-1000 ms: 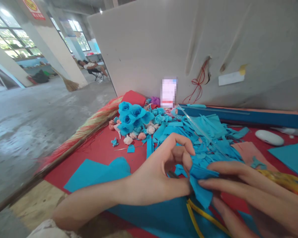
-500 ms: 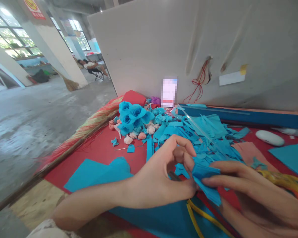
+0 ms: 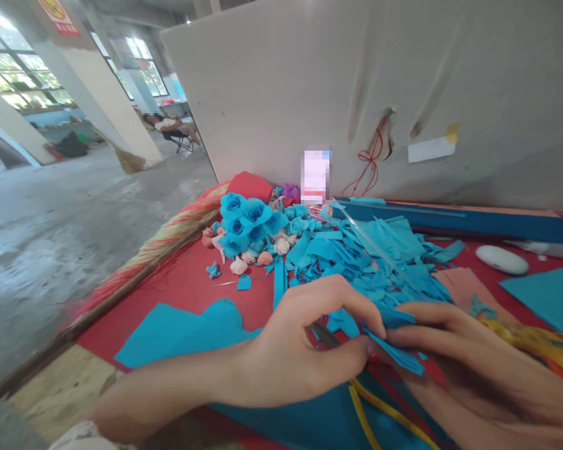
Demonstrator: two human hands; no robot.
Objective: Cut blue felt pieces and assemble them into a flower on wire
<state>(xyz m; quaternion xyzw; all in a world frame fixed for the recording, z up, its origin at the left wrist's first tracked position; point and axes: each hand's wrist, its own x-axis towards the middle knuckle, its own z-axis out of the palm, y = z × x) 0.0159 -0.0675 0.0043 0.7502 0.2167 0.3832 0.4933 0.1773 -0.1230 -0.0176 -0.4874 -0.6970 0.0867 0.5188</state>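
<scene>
My left hand (image 3: 304, 347) pinches a small piece of blue paper (image 3: 396, 353) between thumb and forefinger, low in the middle of the view. My right hand (image 3: 478, 369) grips the same piece from the right with its thumb and fingers closed on it. The piece lies nearly flat between the two hands. Beneath them lie a large blue sheet (image 3: 309, 419) and yellow strips (image 3: 380, 412). Behind the hands a heap of blue paper scraps (image 3: 361, 256) covers the red table top (image 3: 187, 287).
Blue paper roses (image 3: 246, 219) and small pink ones (image 3: 263, 256) sit at the back left. A white panel (image 3: 356, 81) stands behind the table. A white oval object (image 3: 502, 259) lies at the right, a broom (image 3: 154, 250) along the left edge. A person sits far back by a pillar.
Both hands have lowered slightly. The blue piece has gone from hanging down to lying almost flat, and my left fingers have closed tighter over it.
</scene>
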